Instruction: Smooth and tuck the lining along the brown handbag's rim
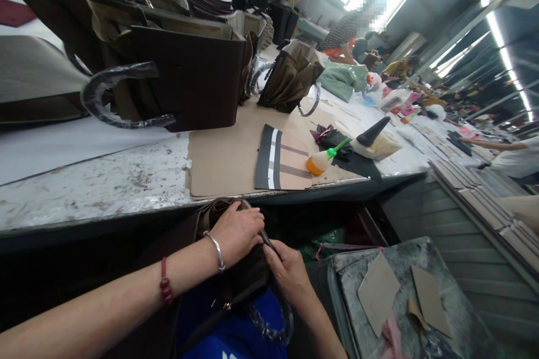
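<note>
A dark brown handbag [248, 272] rests on my lap, partly below the table edge, with a plastic-wrapped handle [278, 322] hanging toward me. My left hand [238, 230], its wrist wearing a silver bangle and a red beaded bracelet, is closed over the bag's top edge. Just to the right, my right hand [288, 269] pinches the same edge between thumb and fingers. Much of the bag lies in shadow, and my left fingertips are partly hidden.
On the table [105, 171] stand a large brown bag [197, 78] and a smaller one [290, 76]. Nearby lie a striped panel [282, 160], a squeeze bottle [320, 162] of orange liquid and a black-tipped bag [377, 140]. A stool [404, 269] holds board pieces. A person [341, 36] stands farther back.
</note>
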The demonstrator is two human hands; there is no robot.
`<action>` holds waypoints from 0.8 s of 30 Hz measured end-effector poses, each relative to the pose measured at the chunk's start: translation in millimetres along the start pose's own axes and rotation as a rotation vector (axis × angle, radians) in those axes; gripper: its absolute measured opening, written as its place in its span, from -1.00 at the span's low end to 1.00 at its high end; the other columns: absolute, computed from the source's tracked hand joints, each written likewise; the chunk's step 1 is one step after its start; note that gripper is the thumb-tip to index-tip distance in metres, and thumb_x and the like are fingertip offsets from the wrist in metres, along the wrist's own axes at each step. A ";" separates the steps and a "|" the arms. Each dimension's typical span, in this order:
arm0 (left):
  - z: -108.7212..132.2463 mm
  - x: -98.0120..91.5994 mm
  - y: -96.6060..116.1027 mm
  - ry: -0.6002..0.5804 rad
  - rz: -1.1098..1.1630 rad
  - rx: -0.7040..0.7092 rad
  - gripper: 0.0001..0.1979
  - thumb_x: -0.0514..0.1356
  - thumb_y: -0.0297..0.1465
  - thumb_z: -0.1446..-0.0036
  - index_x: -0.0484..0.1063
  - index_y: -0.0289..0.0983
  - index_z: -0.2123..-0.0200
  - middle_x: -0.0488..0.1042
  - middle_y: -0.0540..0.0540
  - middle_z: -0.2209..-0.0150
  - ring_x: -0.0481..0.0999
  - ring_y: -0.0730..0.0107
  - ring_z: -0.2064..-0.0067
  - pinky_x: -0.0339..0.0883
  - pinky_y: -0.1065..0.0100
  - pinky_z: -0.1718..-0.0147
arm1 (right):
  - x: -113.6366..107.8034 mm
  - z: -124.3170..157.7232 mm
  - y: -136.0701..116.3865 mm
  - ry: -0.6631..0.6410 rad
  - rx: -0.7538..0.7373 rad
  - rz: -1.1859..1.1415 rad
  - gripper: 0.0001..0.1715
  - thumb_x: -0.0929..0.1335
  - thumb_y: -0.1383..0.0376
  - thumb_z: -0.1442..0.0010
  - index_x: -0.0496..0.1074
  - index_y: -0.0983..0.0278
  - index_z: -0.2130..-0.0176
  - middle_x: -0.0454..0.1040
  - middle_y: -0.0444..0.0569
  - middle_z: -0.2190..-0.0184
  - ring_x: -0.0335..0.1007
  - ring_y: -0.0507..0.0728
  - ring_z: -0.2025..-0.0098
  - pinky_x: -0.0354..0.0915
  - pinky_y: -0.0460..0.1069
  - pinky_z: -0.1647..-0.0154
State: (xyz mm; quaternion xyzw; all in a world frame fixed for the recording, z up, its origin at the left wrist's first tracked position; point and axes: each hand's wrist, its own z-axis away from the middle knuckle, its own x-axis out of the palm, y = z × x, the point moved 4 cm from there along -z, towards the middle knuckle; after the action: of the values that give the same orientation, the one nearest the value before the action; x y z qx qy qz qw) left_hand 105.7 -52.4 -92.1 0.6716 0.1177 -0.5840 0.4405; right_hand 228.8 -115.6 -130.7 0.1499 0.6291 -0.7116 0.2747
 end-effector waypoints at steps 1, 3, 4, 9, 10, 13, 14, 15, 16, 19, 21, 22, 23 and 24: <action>0.2 -1.6 -2.2 -0.017 -0.019 0.020 -0.93 0.17 -0.42 -0.02 0.42 -0.28 0.37 0.42 -0.11 0.08 0.25 0.17 -0.07 0.05 0.06 -0.04 | -0.1 0.3 -0.4 -0.006 -0.010 -0.006 -0.69 0.18 0.22 -0.19 0.42 0.29 0.22 0.37 -0.13 0.51 0.27 0.02 0.46 0.14 -0.14 0.45; 1.2 -4.3 -7.9 -0.049 -0.044 0.048 -0.91 0.15 -0.42 -0.03 0.43 -0.29 0.36 0.38 -0.12 0.04 0.23 0.18 -0.08 0.09 0.12 -0.03 | -0.3 0.9 -0.8 -0.018 -0.022 -0.030 -0.68 0.18 0.21 -0.19 0.42 0.30 0.21 0.36 -0.13 0.51 0.25 0.02 0.45 0.14 -0.14 0.45; 1.8 -5.4 -11.0 -0.059 -0.051 0.057 -0.90 0.14 -0.42 -0.04 0.43 -0.29 0.35 0.37 -0.13 0.02 0.23 0.19 -0.08 0.10 0.15 -0.03 | -0.4 1.1 -0.8 -0.025 -0.023 -0.043 -0.67 0.18 0.21 -0.19 0.42 0.31 0.21 0.35 -0.13 0.51 0.24 0.02 0.46 0.14 -0.14 0.45; 2.2 -10.3 -20.4 -0.046 -0.052 0.117 -0.89 0.12 -0.43 -0.05 0.43 -0.29 0.35 0.41 -0.12 0.08 0.31 0.24 -0.01 0.17 0.24 0.00 | -0.8 1.7 0.2 -0.076 -0.010 -0.096 -0.64 0.17 0.18 -0.20 0.41 0.33 0.21 0.31 -0.14 0.53 0.20 0.00 0.46 0.13 -0.15 0.46; 1.8 -11.3 -20.8 -0.037 -0.048 0.133 -0.90 0.12 -0.44 -0.04 0.43 -0.28 0.36 0.43 -0.11 0.11 0.34 0.25 0.01 0.20 0.27 0.02 | -0.8 1.6 0.7 -0.085 -0.004 -0.102 -0.64 0.18 0.18 -0.20 0.41 0.33 0.20 0.31 -0.14 0.53 0.20 0.00 0.46 0.13 -0.15 0.46; 0.9 -13.8 -20.8 -0.021 -0.039 0.161 -0.92 0.12 -0.45 -0.03 0.43 -0.27 0.40 0.46 -0.08 0.19 0.39 0.29 0.09 0.24 0.34 0.08 | -1.0 0.6 2.0 -0.098 0.013 -0.112 -0.63 0.18 0.17 -0.19 0.41 0.33 0.19 0.33 -0.13 0.50 0.22 0.02 0.44 0.15 -0.14 0.45; 1.0 -14.3 -20.5 -0.018 -0.036 0.165 -0.92 0.12 -0.44 -0.03 0.43 -0.26 0.41 0.46 -0.06 0.21 0.39 0.30 0.10 0.25 0.34 0.09 | -1.1 -0.1 2.1 -0.096 0.015 -0.116 -0.64 0.19 0.17 -0.19 0.41 0.33 0.18 0.35 -0.12 0.49 0.24 0.03 0.42 0.16 -0.14 0.43; 1.3 -14.6 -20.2 -0.014 -0.033 0.165 -0.91 0.12 -0.44 -0.04 0.42 -0.26 0.42 0.46 -0.06 0.22 0.40 0.30 0.11 0.25 0.34 0.10 | -1.3 -1.0 1.9 -0.093 0.012 -0.121 -0.64 0.20 0.17 -0.18 0.41 0.32 0.17 0.37 -0.11 0.47 0.26 0.04 0.40 0.18 -0.13 0.40; 1.6 -14.8 -19.9 -0.007 -0.031 0.159 -0.91 0.12 -0.44 -0.04 0.42 -0.25 0.42 0.46 -0.05 0.24 0.40 0.31 0.12 0.25 0.34 0.10 | -1.4 -1.9 1.4 -0.092 0.005 -0.129 -0.65 0.20 0.17 -0.18 0.40 0.31 0.16 0.38 -0.10 0.44 0.28 0.05 0.37 0.19 -0.12 0.37; 2.8 -14.6 -19.3 0.021 -0.026 0.124 -0.89 0.10 -0.44 -0.05 0.42 -0.25 0.43 0.46 -0.05 0.26 0.41 0.31 0.15 0.25 0.33 0.10 | -2.0 -4.8 -1.2 -0.097 -0.033 -0.144 -0.65 0.22 0.18 -0.17 0.37 0.26 0.09 0.42 -0.08 0.34 0.31 0.08 0.28 0.22 -0.10 0.25; 3.1 -14.4 -18.3 0.037 -0.021 0.104 -0.88 0.09 -0.45 -0.05 0.42 -0.25 0.44 0.45 -0.05 0.28 0.41 0.31 0.16 0.25 0.33 0.12 | -2.6 -5.9 -2.5 -0.098 -0.048 -0.137 -0.65 0.22 0.19 -0.17 0.36 0.24 0.08 0.43 -0.08 0.30 0.31 0.08 0.25 0.22 -0.10 0.22; 3.1 -14.3 -17.7 0.040 -0.024 0.097 -0.87 0.08 -0.46 -0.05 0.42 -0.25 0.45 0.45 -0.05 0.29 0.41 0.31 0.17 0.26 0.34 0.14 | -2.9 -6.2 -2.8 -0.098 -0.048 -0.129 -0.65 0.22 0.19 -0.17 0.36 0.24 0.07 0.43 -0.08 0.30 0.32 0.08 0.25 0.22 -0.10 0.22; 2.9 -14.3 -17.0 0.039 -0.031 0.091 -0.86 0.07 -0.46 -0.06 0.41 -0.25 0.46 0.45 -0.05 0.30 0.41 0.31 0.19 0.26 0.34 0.15 | -3.1 -6.2 -3.1 -0.098 -0.044 -0.122 -0.65 0.21 0.19 -0.18 0.36 0.24 0.07 0.43 -0.09 0.32 0.32 0.08 0.26 0.22 -0.10 0.23; 2.7 -14.2 -16.3 0.035 -0.041 0.086 -0.86 0.06 -0.46 -0.06 0.41 -0.26 0.47 0.45 -0.06 0.31 0.41 0.31 0.20 0.27 0.35 0.17 | -3.2 -6.1 -3.4 -0.100 -0.040 -0.116 -0.65 0.21 0.19 -0.18 0.36 0.24 0.08 0.43 -0.09 0.34 0.32 0.08 0.27 0.22 -0.10 0.24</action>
State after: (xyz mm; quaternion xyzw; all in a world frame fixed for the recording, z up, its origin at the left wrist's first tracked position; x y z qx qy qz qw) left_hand 88.7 -39.8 -86.7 0.6975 0.1139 -0.5856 0.3971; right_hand 228.6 -108.8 -127.2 0.0721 0.6361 -0.7204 0.2669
